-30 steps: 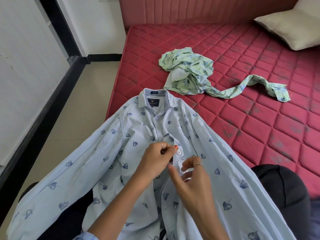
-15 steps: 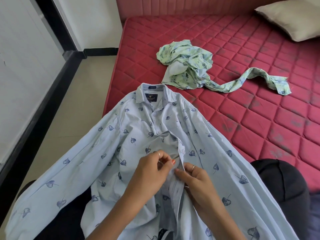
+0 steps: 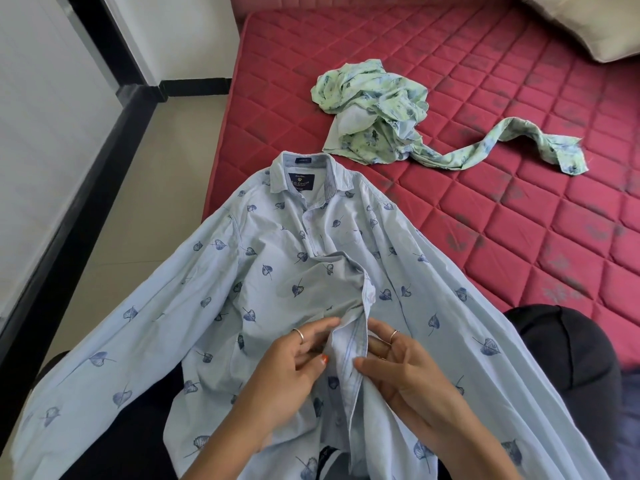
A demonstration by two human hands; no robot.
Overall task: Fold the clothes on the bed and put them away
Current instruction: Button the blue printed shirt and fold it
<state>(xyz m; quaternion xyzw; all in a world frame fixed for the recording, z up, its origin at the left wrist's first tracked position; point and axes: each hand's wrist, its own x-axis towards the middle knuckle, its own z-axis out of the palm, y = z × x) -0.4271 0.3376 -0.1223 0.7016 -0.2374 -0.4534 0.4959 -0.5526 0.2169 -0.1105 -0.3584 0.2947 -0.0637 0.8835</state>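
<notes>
A light blue shirt with dark leaf prints [image 3: 277, 278] lies spread front-up, collar toward the bed, its lower part draped over my lap. My left hand [image 3: 294, 372] and my right hand [image 3: 405, 372] pinch the two edges of the shirt's front placket [image 3: 349, 355] low on the chest, thumbs and fingers on the fabric. Above them the placket is closed up to the collar. A crumpled green floral garment [image 3: 374, 112] lies farther back on the red mattress [image 3: 519, 220], one sleeve trailing to the right.
A beige pillow [image 3: 588, 26] rests at the bed's far right corner. My dark-clad knee [image 3: 568, 355] shows at the right. Tiled floor [image 3: 156, 174] and a white wall with black skirting run along the left of the bed.
Both hands have slid lower down the shirt's front and gripped the placket edges there. The view has tipped downward and closer to the shirt.
</notes>
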